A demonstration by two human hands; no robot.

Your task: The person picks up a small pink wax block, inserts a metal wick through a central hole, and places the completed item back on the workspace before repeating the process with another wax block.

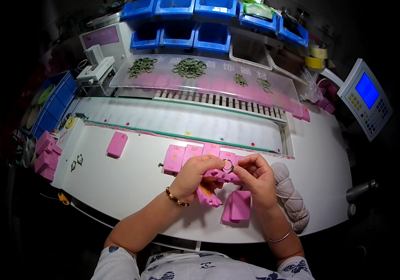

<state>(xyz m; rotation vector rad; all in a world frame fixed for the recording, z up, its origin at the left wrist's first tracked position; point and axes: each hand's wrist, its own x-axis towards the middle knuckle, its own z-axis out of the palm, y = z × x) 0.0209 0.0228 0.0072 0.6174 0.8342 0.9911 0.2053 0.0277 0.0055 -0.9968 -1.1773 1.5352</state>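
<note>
My left hand (189, 176) is closed around a pink rubber mold (217, 176) with a jagged, toothed edge. A second pink part (206, 196) with an orange patch hangs below the fingers; whether it is joined to the first is hidden. Over the mold is a thin dark green ring (228, 171), seemingly wax. My right hand (259, 179) pinches its right side, while the left thumb lies by its left side. Just beyond my hands stands a row of pink mold blocks (175, 156). Two more pink blocks (240, 205) lie stacked near my right wrist.
A folded grey cloth (289, 196) lies right of my right hand. One pink block (117, 144) and small green pieces (77, 161) are at left. Beyond the conveyor (176, 116), a clear shelf (162, 77) bears green rings. Blue bins (211, 37) and a control panel (366, 99) stand around.
</note>
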